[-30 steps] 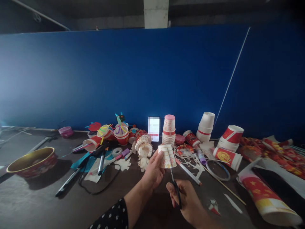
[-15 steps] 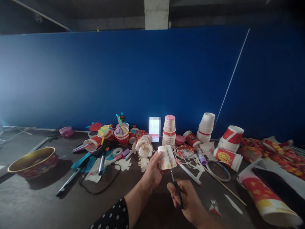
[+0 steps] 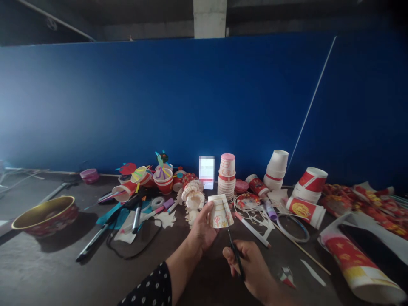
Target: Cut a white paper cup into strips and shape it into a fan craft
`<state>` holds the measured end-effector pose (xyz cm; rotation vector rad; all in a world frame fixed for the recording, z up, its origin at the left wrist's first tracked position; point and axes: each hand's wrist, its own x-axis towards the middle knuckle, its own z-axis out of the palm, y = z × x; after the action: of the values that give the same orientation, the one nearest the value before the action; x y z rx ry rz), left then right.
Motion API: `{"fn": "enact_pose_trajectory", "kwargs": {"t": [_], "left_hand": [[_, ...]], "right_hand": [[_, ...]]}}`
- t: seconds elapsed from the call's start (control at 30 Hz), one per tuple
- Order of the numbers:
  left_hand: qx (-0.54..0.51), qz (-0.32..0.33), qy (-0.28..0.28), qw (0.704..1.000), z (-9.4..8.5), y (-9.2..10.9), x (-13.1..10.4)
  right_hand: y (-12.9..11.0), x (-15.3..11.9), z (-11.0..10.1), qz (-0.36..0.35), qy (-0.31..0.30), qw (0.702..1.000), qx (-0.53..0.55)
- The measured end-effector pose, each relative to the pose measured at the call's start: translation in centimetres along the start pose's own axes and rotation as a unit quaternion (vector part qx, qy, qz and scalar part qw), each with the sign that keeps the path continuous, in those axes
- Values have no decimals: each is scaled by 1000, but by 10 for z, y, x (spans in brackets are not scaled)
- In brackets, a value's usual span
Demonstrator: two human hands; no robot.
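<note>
Your left hand (image 3: 204, 233) grasped the white paper cup (image 3: 218, 216), which had red and yellow flowers on it, above the table (image 3: 95, 282) and before the stack of cups (image 3: 226, 185). Your right hand (image 3: 251, 262) was closed around the black handles of the scissors (image 3: 236, 257); their blades met the cup's lower edge. The stack carried red handwriting, too small to read surely. One lying red cup (image 3: 301, 208) showed a round gold emblem.

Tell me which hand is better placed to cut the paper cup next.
Right, most likely: the right hand holds the scissors, which reach the paper cup, while the left hand is occupied holding it.
</note>
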<state>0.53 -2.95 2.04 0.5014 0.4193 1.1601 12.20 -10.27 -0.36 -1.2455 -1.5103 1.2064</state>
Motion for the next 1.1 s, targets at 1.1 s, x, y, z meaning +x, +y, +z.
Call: {"fn": "enact_pose_trajectory", "kwargs": {"t": [1.1], "left_hand": [[-33,34,33,998,1,16,6]], "right_hand": [[-7,-6,-2,13,-43,998,-36]]}}
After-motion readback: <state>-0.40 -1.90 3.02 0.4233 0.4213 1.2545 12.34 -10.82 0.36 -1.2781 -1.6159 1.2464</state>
